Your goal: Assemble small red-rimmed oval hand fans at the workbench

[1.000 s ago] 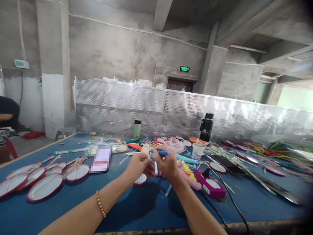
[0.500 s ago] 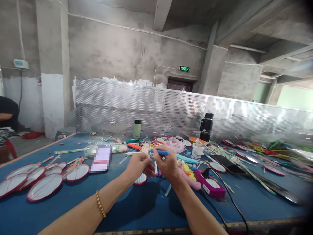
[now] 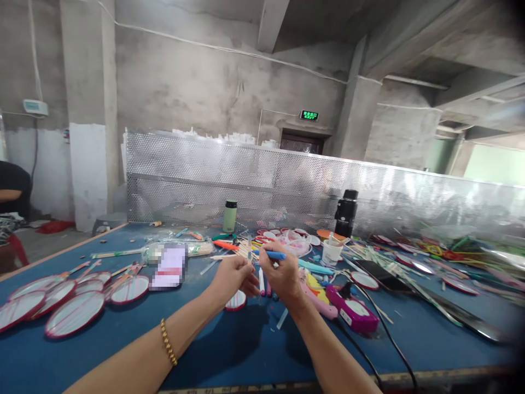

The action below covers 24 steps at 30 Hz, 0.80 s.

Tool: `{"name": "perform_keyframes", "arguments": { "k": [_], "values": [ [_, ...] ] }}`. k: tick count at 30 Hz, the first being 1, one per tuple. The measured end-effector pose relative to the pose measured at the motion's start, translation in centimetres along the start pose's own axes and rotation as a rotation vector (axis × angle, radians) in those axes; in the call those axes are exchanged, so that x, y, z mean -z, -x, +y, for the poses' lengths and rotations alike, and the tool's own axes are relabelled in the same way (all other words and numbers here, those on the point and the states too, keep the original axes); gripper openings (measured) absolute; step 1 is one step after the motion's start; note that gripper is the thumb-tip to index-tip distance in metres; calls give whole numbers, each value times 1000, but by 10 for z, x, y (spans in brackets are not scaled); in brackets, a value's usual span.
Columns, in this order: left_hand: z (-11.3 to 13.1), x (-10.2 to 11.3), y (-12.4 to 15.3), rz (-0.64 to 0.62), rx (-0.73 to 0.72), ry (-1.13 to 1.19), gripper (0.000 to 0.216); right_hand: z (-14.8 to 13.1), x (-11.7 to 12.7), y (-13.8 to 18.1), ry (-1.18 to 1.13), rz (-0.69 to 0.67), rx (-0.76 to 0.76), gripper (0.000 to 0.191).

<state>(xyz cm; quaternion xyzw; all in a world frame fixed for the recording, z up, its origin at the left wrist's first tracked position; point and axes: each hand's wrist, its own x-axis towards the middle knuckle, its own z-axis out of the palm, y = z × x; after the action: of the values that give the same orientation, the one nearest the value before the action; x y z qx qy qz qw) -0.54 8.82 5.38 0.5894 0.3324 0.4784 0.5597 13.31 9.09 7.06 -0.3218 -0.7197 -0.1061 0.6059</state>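
My left hand (image 3: pixel 235 278), with a gold bead bracelet on its wrist, pinches a narrow pale stick (image 3: pixel 249 244) that points upward. A bluish patch shows on the stick. Below these fingers is a round white disc with a red rim (image 3: pixel 237 300), partly covered by the hand; whether it joins the stick is hidden. My right hand (image 3: pixel 283 273) grips a blue marker pen (image 3: pixel 275 255), its tip end directed left and a little apart from the stick. More marker pens (image 3: pixel 262 284) lie on the table between and beyond the hands.
Several red-rimmed discs (image 3: pixel 76 314) lie left, near a phone-like, blurred-out object (image 3: pixel 169 268). At right are a pink glue gun (image 3: pixel 318 301), a purple box (image 3: pixel 355 312), black cables and a white cup (image 3: pixel 331 253). A green bottle (image 3: pixel 230 216) and black flask (image 3: pixel 346 213) stand behind.
The right hand has drawn the blue marker slightly right, away from the stick. More of the stick's bluish patch shows. My left hand has stayed nearly still.
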Motion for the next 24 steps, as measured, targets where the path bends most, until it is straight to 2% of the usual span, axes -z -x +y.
{"name": "perform_keyframes", "arguments": {
  "k": [9,24],
  "values": [
    [1,-1,1,9,-4,-3,19,-1,-1,3,-11,-50,-23,16],
    [0,0,1,5,-6,14,16,1,0,3,-31,-43,-10,16]
  ]
}}
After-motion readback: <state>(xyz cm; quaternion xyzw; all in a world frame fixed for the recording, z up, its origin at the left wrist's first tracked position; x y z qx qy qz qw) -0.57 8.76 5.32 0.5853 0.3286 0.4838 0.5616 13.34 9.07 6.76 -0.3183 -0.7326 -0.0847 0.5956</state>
